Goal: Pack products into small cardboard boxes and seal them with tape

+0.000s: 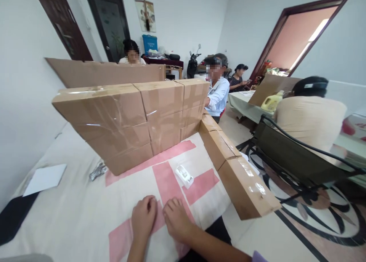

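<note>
My left hand (144, 216) rests on the cloth-covered table with its fingers curled in, and nothing shows in it. Close beside it lies my right hand (177, 219), fingers bent down onto the pink and white cloth (166, 180); it too appears to hold nothing. The two hands are slightly apart. Just beyond them sits a small white plastic device (184, 176) with a recessed panel on top, touched by neither hand. What kind of device it is I cannot make out.
A wall of stacked cardboard boxes (122, 121) stands ahead; a lower cardboard row (228, 155) runs down the right. Left are a crumpled silvery item (97, 171), a white sheet (45, 179) and a black flat object (17, 216). Several people sit beyond, one in a dark chair (286, 159).
</note>
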Demonstrator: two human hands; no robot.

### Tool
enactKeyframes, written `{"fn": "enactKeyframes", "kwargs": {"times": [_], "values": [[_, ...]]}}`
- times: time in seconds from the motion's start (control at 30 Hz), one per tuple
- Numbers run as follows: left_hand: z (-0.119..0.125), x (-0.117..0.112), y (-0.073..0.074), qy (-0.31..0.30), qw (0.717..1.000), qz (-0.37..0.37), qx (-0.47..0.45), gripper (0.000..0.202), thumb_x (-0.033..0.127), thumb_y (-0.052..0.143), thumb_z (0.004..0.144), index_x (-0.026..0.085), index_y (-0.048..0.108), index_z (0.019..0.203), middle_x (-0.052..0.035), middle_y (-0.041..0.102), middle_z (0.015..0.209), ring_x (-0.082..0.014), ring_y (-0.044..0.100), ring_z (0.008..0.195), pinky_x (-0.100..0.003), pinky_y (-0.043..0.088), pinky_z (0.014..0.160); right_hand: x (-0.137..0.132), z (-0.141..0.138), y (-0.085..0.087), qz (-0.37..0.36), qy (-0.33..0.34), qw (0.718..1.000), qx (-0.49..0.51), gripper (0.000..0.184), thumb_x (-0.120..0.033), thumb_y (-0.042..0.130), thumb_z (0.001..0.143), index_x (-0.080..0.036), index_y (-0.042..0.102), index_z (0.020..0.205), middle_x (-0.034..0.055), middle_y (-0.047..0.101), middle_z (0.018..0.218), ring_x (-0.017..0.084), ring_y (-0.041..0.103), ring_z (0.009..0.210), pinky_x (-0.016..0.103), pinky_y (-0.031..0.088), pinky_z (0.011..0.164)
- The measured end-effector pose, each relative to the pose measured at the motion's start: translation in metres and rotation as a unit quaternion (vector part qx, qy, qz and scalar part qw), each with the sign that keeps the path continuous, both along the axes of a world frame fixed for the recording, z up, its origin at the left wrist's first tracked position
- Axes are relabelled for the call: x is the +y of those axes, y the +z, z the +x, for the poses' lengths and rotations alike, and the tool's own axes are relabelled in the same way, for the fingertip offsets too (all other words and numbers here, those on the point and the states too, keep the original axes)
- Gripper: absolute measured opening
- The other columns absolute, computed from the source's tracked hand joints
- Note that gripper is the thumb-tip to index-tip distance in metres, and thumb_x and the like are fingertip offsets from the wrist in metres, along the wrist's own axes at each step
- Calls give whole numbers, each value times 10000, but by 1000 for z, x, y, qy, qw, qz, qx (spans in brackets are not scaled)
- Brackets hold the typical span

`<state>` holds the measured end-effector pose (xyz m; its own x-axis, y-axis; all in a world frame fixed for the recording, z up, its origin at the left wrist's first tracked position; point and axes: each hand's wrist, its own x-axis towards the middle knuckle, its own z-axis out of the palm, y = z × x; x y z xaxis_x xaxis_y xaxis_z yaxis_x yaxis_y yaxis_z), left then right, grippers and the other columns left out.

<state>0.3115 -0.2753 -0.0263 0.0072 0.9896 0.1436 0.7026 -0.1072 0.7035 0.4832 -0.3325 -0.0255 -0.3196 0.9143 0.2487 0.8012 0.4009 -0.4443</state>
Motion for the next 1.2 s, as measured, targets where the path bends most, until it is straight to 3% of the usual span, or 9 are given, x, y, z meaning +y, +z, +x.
{"fn": "enactKeyframes", "kwargs": {"times": [0.13, 0.57, 0.87, 0.97, 1.07, 1.2], "values": [[1, -1, 2, -13, 1000, 9, 12, 327, 445, 463, 920, 241, 718, 911, -56, 775, 913, -264, 680, 827, -391, 455, 808, -1, 7, 1, -32, -8, 996, 82, 122, -98, 528, 920, -219, 537, 941, 30, 582, 979, 217, 466, 954, 383, 373, 874], [1, -1, 5, -30, 999, 2, 22, 308, 395, 460, 937, 235, 720, 896, -61, 762, 879, -259, 668, 817, -385, 429, 788, 3, 7, 3, -37, -31, 985, 165, 139, -94, 600, 861, -214, 531, 856, 23, 600, 922, 211, 506, 932, 375, 392, 857], [2, -4, 14, -29, 999, 3, 26, 350, 436, 444, 936, 225, 716, 872, -59, 757, 866, -257, 653, 815, -387, 432, 805, 2, 10, 11, -42, -25, 973, 227, 148, -87, 497, 923, -216, 522, 856, 29, 570, 900, 200, 521, 910, 359, 420, 844], [2, -3, 13, 3, 1000, -22, -9, 335, 472, 504, 897, 231, 736, 877, -55, 757, 849, -258, 666, 804, -373, 459, 782, 2, 12, 15, -42, -25, 959, 279, 150, -91, 490, 918, -219, 543, 861, 34, 581, 906, 197, 545, 913, 350, 446, 833], [-7, 4, 9, 73, 988, -49, -129, 326, 500, 592, 833, 217, 738, 905, -47, 757, 856, -248, 683, 796, -351, 503, 746, 3, 19, 28, -33, -12, 948, 316, 160, -155, 530, 924, -223, 539, 778, 30, 595, 867, 193, 578, 886, 340, 479, 811], [-37, 30, 12, 152, 969, 2, -195, 499, 563, 621, 774, 163, 671, 1066, -34, 701, 810, -228, 664, 739, -366, 549, 713, 16, 49, 66, 14, -7, 922, 386, 284, -285, 544, 964, -227, 537, 686, 34, 629, 818, 198, 632, 785, 339, 515, 722]]}}
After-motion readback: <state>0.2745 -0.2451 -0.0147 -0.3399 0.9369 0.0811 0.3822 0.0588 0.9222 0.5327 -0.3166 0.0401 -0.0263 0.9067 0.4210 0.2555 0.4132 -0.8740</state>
